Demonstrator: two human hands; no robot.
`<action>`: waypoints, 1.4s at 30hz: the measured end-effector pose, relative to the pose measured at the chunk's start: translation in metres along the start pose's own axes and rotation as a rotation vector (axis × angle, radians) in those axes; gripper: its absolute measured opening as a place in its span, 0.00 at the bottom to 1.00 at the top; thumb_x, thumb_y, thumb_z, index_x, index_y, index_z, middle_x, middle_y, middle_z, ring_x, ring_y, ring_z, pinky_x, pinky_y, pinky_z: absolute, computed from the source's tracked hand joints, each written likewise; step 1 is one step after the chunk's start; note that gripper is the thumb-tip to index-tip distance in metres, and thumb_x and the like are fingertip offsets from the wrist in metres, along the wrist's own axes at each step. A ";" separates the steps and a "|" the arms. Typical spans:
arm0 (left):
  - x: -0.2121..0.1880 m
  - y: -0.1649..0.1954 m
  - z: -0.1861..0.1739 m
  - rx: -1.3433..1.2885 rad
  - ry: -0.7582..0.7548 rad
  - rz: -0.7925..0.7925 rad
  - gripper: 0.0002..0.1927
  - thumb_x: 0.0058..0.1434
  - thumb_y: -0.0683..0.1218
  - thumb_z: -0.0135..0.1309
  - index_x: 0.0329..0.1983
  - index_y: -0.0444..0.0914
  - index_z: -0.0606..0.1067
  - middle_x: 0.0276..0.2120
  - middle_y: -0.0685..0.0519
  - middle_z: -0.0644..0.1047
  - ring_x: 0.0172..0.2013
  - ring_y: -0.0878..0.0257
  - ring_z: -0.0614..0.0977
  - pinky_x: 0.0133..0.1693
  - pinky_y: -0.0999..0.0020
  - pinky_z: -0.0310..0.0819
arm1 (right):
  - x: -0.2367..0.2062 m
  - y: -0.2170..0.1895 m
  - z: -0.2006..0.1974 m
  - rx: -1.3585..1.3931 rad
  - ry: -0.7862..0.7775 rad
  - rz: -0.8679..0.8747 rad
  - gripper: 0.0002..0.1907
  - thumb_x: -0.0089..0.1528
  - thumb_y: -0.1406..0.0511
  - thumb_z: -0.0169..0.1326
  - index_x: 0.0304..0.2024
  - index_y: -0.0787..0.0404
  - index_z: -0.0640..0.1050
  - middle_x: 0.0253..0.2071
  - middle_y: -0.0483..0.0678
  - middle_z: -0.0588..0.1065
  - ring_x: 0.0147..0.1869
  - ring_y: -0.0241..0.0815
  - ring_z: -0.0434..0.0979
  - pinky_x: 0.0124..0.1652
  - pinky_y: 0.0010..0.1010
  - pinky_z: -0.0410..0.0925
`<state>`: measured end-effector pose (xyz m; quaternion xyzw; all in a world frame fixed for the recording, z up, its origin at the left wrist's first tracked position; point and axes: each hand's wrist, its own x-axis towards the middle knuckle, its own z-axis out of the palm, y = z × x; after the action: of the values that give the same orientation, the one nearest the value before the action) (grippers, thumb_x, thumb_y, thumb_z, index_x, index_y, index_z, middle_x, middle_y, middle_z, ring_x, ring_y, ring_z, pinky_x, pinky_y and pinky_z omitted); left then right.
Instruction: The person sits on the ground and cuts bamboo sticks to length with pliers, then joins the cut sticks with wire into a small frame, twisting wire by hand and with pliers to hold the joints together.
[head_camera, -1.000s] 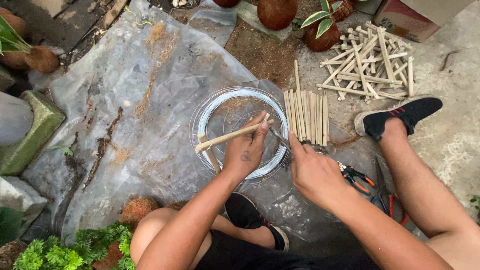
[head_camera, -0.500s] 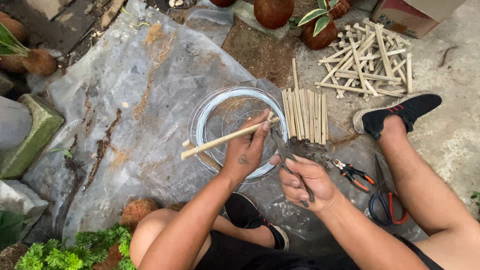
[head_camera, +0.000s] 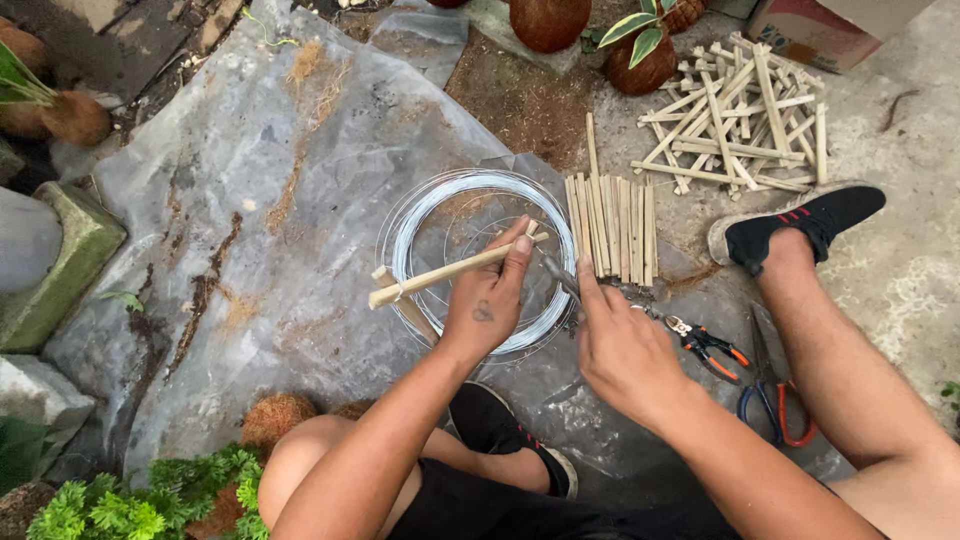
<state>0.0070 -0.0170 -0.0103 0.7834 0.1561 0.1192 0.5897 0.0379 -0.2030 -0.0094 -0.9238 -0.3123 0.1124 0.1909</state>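
My left hand (head_camera: 488, 303) grips a pale bamboo stick (head_camera: 440, 276) that lies slanted over a shorter crossing stick (head_camera: 405, 305), above a coil of thin silvery wire (head_camera: 412, 222). My right hand (head_camera: 622, 348) sits just to the right. It holds a slim dark metal tool (head_camera: 556, 272) whose tip reaches the stick's right end, by my left fingertips. Both hands hover over the coil on a grey plastic sheet (head_camera: 260, 200).
A row of cut bamboo sticks (head_camera: 612, 226) lies right of the coil, with a pile of tied stick frames (head_camera: 740, 120) behind. Orange-handled pliers (head_camera: 708, 346) and scissors (head_camera: 770, 400) lie by my right leg. My shoes (head_camera: 800, 222), coconut-husk pots (head_camera: 548, 20), stones and plants surround the sheet.
My right hand has closed in on my left hand, bringing the tool tip up to the stick's end. The stick has stayed over the coil, tilting only slightly.
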 end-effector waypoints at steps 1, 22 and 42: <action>-0.001 -0.001 0.000 0.005 -0.001 -0.014 0.28 0.72 0.60 0.45 0.66 0.39 0.72 0.55 0.45 0.81 0.54 0.62 0.80 0.54 0.69 0.71 | 0.001 -0.002 -0.001 -0.036 0.016 -0.010 0.37 0.60 0.66 0.49 0.72 0.66 0.57 0.43 0.62 0.73 0.39 0.64 0.78 0.40 0.53 0.71; -0.005 -0.004 0.003 0.032 -0.015 0.003 0.23 0.71 0.57 0.48 0.64 0.42 0.74 0.56 0.47 0.80 0.55 0.60 0.81 0.55 0.68 0.73 | 0.013 0.021 -0.009 1.408 -0.553 0.444 0.15 0.66 0.66 0.46 0.54 0.64 0.75 0.24 0.45 0.67 0.19 0.35 0.63 0.19 0.25 0.56; -0.006 -0.024 0.003 0.006 -0.008 0.092 0.23 0.71 0.54 0.49 0.65 0.39 0.74 0.49 0.46 0.82 0.47 0.60 0.82 0.50 0.67 0.75 | 0.013 0.027 0.008 1.995 -0.699 0.317 0.18 0.71 0.65 0.45 0.59 0.72 0.71 0.24 0.48 0.68 0.18 0.35 0.65 0.18 0.24 0.59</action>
<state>0.0004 -0.0161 -0.0340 0.7918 0.1182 0.1427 0.5820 0.0597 -0.2128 -0.0297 -0.2965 0.0070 0.5994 0.7435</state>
